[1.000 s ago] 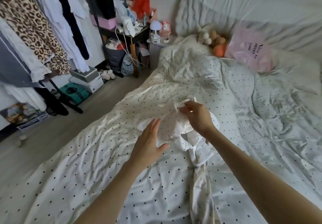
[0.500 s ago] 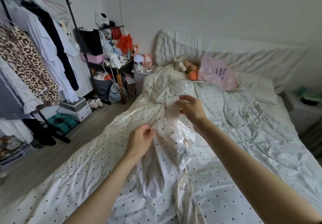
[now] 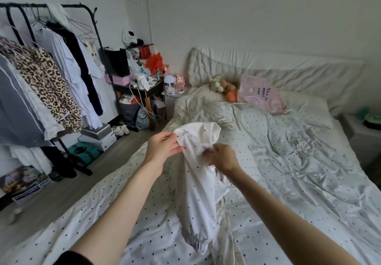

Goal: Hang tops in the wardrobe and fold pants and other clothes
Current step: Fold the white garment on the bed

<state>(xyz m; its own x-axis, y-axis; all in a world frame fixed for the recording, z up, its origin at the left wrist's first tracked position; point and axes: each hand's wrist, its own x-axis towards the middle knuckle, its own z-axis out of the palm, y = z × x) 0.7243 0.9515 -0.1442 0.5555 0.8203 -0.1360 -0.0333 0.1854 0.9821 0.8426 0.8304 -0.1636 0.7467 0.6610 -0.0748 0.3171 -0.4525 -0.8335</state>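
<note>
Rumpled polka-dot bedding (image 3: 288,161) fills most of the view, with a clothes rack (image 3: 51,62) of hung garments standing along the left wall and a cluttered side table (image 3: 142,83) near the headboard. A white dotted garment (image 3: 198,174) is held up over the middle of the bed, its gathered, elastic-looking cuff hanging near the covers below. The left hand (image 3: 165,147) pinches the upper edge of the fabric between thumb and fingers, the fingers fairly straight. The right hand (image 3: 222,158) is closed around a bunch of cloth just beside it, knuckles toward the camera; exactly what part is gripped cannot be told.

Judging by the cuff, the piece may be a trouser leg or a long sleeve, so it should be identified before it is either folded or hung. For the step in hand, the bunched cloth is best released and the top edge found with both hands, set well apart. The garment should then be shaken out until it hangs flat and untwisted. Because its pattern matches the bedding, the edges could easily be lost against the covers, so it is better kept lifted until it is straightened.
</note>
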